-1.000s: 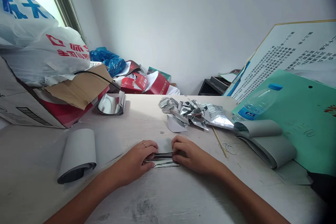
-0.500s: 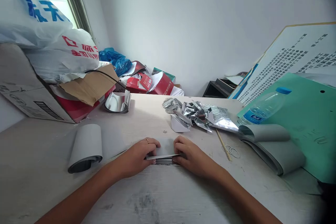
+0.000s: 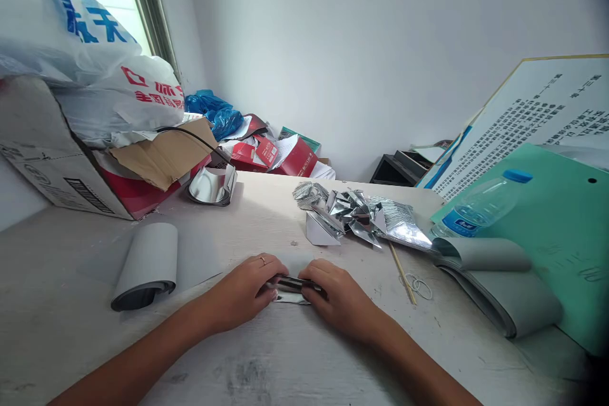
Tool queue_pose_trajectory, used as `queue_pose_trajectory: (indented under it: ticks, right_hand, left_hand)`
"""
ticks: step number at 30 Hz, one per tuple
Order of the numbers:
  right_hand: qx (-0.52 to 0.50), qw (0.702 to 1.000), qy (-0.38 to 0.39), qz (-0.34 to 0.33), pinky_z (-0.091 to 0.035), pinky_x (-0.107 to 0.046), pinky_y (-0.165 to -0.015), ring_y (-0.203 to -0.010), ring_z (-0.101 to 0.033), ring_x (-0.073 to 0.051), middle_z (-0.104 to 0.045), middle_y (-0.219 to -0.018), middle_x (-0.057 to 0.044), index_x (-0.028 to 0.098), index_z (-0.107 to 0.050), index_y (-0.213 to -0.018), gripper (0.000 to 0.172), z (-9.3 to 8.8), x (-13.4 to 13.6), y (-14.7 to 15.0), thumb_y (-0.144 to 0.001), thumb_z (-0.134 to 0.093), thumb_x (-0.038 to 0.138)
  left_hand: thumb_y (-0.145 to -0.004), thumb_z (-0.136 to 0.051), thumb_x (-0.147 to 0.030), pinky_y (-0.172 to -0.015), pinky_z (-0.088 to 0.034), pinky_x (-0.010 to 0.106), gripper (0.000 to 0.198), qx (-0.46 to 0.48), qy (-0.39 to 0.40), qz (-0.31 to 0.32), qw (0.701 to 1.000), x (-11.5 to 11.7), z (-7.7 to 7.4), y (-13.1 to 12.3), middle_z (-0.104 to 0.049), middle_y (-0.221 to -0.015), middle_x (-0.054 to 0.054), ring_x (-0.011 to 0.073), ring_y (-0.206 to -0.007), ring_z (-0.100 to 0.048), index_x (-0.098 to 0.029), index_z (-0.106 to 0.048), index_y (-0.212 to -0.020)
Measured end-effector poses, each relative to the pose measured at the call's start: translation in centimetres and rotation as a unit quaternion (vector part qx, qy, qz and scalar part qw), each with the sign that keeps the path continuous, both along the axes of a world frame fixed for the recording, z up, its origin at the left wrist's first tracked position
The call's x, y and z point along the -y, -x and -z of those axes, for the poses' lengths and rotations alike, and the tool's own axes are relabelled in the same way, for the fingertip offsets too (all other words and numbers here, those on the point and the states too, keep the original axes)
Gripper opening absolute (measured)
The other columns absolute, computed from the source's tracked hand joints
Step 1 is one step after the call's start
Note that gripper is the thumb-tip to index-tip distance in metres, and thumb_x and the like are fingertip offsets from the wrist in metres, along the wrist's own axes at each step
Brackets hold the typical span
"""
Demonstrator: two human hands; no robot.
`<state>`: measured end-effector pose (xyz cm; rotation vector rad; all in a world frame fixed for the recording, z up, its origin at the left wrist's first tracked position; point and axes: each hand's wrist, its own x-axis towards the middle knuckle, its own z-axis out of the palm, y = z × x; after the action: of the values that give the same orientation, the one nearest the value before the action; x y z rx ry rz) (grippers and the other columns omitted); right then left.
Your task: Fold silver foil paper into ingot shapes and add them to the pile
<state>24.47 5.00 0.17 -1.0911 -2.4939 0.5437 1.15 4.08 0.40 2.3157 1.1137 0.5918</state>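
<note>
Silvery sheet on tbl in front of me | my L hand clamped on its L end | my R hand clamped on R end | grey roll to L, stick to R | foil scraps beyond

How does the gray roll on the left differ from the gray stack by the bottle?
The gray roll is curled into a tube, while the gray stack lies in flatter layers with its top curled back. The stack spreads wider in the picture than the roll. Both look gray outside.
</note>
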Motion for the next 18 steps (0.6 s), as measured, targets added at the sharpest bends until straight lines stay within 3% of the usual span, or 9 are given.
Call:
queue_pose_trajectory:
  ticks: [9, 14, 18]
  right_hand:
    - [0.000, 0.999, 0.032, 0.001, -0.040, -0.023, -0.078, -0.089, -0.054, -0.012, -0.060, -0.096, -0.002, 0.020, -0.063, -0.098, 0.014, -0.3, -0.1, -0.1, -0.087, -0.057, 0.013]
    - [0.014, 0.999, -0.007, 0.038, -0.034, -0.024, -0.070, -0.082, -0.052, -0.013, -0.061, -0.089, -0.002, 0.018, -0.064, -0.090, 0.007, 0.8, -0.4, 1.3, -0.085, -0.065, 0.022]
    - [0.005, 1.000, -0.009, 0.015, -0.034, -0.024, -0.070, -0.081, -0.053, -0.012, -0.063, -0.089, -0.001, 0.019, -0.065, -0.091, 0.012, 1.6, -1.1, 1.9, -0.085, -0.069, 0.028]
  left_hand:
    - [-0.081, -0.053, -0.003, -0.093, -0.048, 0.034, 0.033, 0.022, -0.022, 0.003, 1.000, -0.3, 0.4, -0.1, -0.065, -0.110, 0.003, 0.0192, -0.104, -0.058, -0.022, -0.063, -0.106]
    - [-0.084, -0.059, -0.007, -0.089, -0.048, 0.034, 0.019, 0.023, -0.030, -0.024, 0.999, -0.4, 1.1, -0.6, -0.065, -0.108, 0.003, 0.0196, -0.102, -0.057, -0.022, -0.064, -0.096]
    - [-0.081, -0.069, -0.009, -0.088, -0.045, 0.035, 0.014, 0.047, 0.005, -0.051, 0.998, -0.5, 1.4, -0.9, -0.065, -0.104, 0.001, 0.0192, -0.099, -0.057, -0.021, -0.062, -0.084]
